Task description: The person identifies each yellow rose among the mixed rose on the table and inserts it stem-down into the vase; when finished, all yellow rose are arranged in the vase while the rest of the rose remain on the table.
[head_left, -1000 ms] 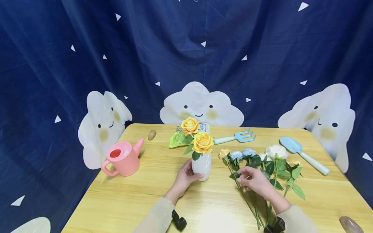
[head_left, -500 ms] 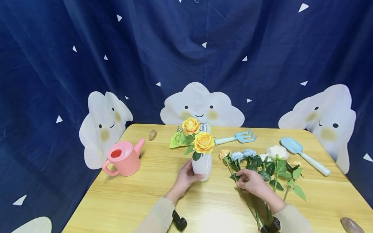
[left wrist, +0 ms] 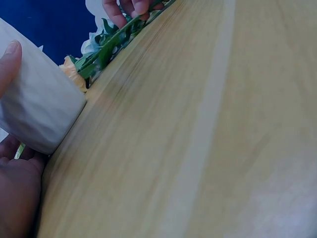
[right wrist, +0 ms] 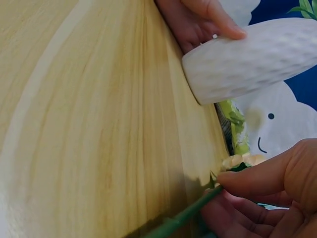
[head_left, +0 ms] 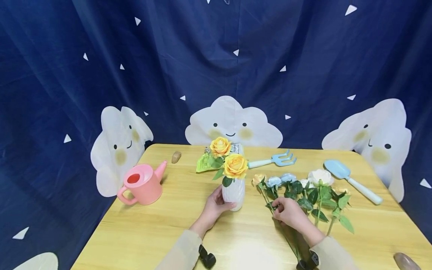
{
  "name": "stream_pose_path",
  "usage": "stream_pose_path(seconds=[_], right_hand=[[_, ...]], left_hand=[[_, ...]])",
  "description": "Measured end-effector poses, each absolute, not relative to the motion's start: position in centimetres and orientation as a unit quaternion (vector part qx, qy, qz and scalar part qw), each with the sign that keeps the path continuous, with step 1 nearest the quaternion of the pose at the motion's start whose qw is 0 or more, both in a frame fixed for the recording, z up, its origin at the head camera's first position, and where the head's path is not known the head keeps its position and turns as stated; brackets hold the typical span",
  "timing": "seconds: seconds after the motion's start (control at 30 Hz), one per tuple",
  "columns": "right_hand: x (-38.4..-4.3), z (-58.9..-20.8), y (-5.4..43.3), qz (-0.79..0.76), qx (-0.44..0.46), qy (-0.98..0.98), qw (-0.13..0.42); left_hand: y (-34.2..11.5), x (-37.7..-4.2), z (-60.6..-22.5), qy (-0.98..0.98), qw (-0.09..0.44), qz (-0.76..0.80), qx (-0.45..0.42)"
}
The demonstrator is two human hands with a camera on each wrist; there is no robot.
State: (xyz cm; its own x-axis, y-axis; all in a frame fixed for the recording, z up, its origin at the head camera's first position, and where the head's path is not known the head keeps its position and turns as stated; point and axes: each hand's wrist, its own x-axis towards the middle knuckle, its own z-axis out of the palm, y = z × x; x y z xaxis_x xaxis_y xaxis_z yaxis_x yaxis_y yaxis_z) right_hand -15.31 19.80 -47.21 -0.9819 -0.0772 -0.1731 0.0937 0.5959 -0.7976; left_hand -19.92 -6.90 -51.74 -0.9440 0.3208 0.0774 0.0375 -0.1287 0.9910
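1. Blue curtain (head_left: 202, 56) is hanging behind the table (head_left: 152, 232).
2. Left hand (head_left: 213, 208) is gripping the vase (head_left: 234, 193), which is standing upright with yellow roses (head_left: 235, 166).
3. Right hand (head_left: 291, 213) is pinching a stem (right wrist: 185, 214) to the vase's right, where flowers (head_left: 312, 195) are lying.
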Motion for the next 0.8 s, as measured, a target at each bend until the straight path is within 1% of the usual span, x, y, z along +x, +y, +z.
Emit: stream_pose_path(seconds=[0.23,0.3,0.53,0.8], right_hand=[[-15.3,-46.6,20.3,-0.49,-0.014,0.868,0.085],[-15.3,-46.2,20.6,-0.511,-0.024,0.855,0.084],[-15.5,-44.1,21.0,-0.575,-0.008,0.814,0.085],[-15.8,-42.5,21.3,-0.626,-0.023,0.776,0.072]], left_hand=[[-7.0,-19.2,-50.1,0.662,0.101,0.728,0.145],[-7.0,-19.2,-50.0,0.661,0.101,0.729,0.144],[-7.1,-19.1,-50.0,0.66,0.103,0.731,0.143],[-7.1,-19.0,-49.9,0.662,0.102,0.729,0.137]])
